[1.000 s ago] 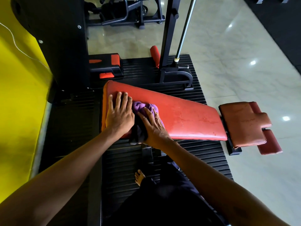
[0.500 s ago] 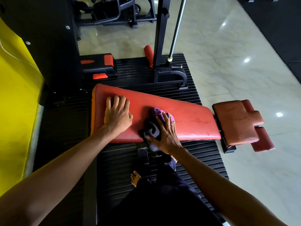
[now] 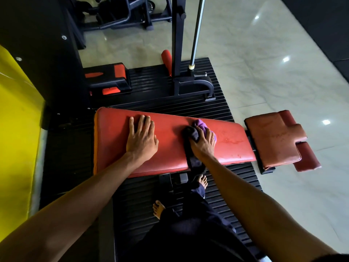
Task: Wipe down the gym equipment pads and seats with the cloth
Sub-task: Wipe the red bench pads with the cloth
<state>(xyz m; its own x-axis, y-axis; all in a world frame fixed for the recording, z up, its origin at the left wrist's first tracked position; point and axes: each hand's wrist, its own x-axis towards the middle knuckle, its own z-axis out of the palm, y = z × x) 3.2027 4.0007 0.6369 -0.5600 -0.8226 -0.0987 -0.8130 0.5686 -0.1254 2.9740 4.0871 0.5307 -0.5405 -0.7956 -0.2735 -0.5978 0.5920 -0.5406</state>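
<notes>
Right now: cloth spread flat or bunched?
Bunched: the cloth is a purple-and-dark wad under the right hand, one dark end trailing off the near edge of the red pad.

Both bare arms are stretched forward. The left hand is laid flat, fingers straight; the right hand is curled round a crumpled purple-and-black cloth.

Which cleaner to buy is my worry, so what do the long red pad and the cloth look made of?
The long red pad: likely vinyl or faux leather, smooth with a dull sheen; pale scuffs near its right end. The cloth: soft fabric, purple and dark, bunched in folds in the right hand; exact fibre cannot be told.
</notes>
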